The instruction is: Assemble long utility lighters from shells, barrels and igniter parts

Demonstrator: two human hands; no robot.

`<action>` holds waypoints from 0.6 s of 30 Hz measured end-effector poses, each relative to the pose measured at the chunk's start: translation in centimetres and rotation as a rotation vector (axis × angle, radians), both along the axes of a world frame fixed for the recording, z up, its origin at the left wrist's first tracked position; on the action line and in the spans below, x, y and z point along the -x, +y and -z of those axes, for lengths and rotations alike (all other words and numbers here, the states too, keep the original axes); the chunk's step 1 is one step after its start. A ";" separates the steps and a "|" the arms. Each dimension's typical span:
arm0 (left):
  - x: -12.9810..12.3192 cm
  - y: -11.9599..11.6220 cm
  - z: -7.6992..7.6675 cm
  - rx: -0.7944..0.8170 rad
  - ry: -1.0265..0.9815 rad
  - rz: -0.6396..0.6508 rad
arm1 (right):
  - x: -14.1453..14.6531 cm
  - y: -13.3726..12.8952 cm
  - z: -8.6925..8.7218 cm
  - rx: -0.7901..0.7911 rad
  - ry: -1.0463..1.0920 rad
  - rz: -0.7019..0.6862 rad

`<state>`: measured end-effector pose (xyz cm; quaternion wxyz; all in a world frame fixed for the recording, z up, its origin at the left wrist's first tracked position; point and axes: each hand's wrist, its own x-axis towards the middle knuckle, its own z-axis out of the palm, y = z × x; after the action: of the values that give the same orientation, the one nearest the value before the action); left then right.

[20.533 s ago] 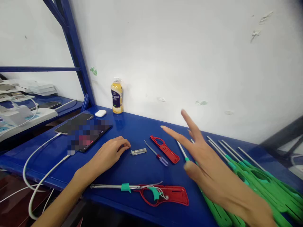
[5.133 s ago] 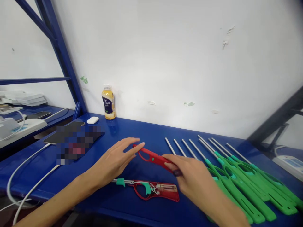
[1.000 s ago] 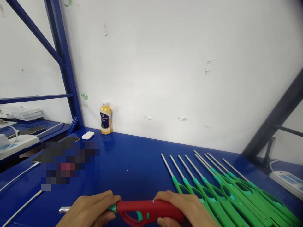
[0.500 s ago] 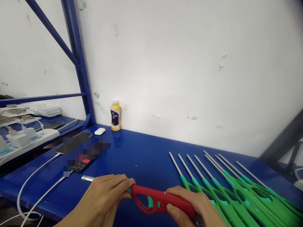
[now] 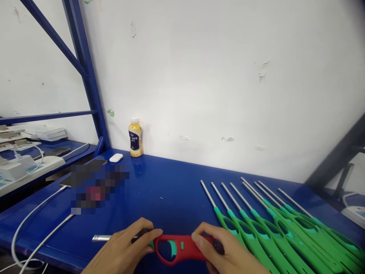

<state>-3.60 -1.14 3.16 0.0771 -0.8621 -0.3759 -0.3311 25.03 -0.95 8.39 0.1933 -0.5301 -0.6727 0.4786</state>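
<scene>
A red long-reach lighter (image 5: 190,249) with a teal trigger lies level across the bottom middle of the view, held in both hands. My left hand (image 5: 128,243) is closed around its neck, and the metal nozzle tip sticks out to the left. Thumb and fingers of my right hand (image 5: 221,247) pinch the handle near its dark rear end. My palms hide parts of the nozzle and handle. To the right, several green long-reach lighters (image 5: 265,228) lie side by side on the blue table (image 5: 159,179), their metal nozzles pointing away from me.
At the wall stands a yellow bottle (image 5: 135,139), with a white case (image 5: 116,157) beside it. Phones, partly blurred, and white cables (image 5: 37,217) lie at the left. A power strip (image 5: 51,163) is beyond the blue frame post (image 5: 88,76). A small sliver (image 5: 161,198) lies mid-table.
The red lighter has turned more level, its trigger side facing me. My right fingers have shifted on the handle, baring its dark end. The whole view has moved slightly.
</scene>
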 end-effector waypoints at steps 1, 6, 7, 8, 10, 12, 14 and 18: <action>0.2 0.4 0.7 0.022 -0.024 0.013 | 0.0 0.3 0.6 -0.032 -0.046 -0.026; 1.2 2.2 3.1 0.089 -0.118 0.027 | -0.7 1.5 2.4 -0.184 -0.200 0.002; 1.3 2.3 3.3 0.132 -0.116 0.016 | -0.9 1.5 2.3 -0.195 -0.187 0.032; 1.3 2.2 3.3 0.177 -0.107 0.004 | -1.2 1.5 2.1 -0.204 -0.156 0.068; 1.3 1.7 3.0 0.233 -0.086 -0.025 | -1.8 1.3 1.6 -0.219 -0.061 0.152; 1.2 1.5 2.1 0.254 -0.027 -0.061 | -2.4 1.0 1.4 -0.199 0.053 0.242; 1.0 2.0 1.0 0.277 0.069 -0.107 | -3.0 0.8 1.4 -0.131 0.167 0.299; 0.3 5.7 -1.1 0.359 0.173 -0.194 | -3.4 0.8 1.8 -0.039 0.309 0.274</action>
<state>-3.93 4.53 4.24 -0.0142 -0.8469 -0.5021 -0.1744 28.44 -0.10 6.58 0.3677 -0.5331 -0.5658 0.5104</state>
